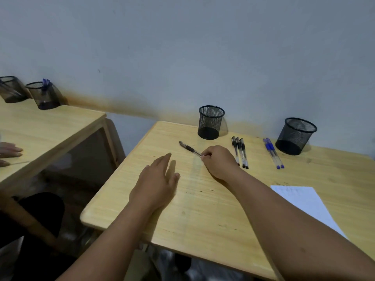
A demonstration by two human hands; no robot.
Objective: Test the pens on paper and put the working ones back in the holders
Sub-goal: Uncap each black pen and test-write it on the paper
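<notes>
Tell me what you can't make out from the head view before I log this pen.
- Black pen: its rear end is hidden in the right hand; cap on or off is too small to tell.
- Paper: marks too faint to read; the right forearm covers its near corner.
- Three black pens: the hand hides one lower tip.
- Both mesh holders: contents unclear through the mesh.

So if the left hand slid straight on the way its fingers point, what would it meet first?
Probably the black pen that the right hand pinches by one end. The left hand lies flat and open, pointing up-right toward it; depth is hard to judge.
</notes>
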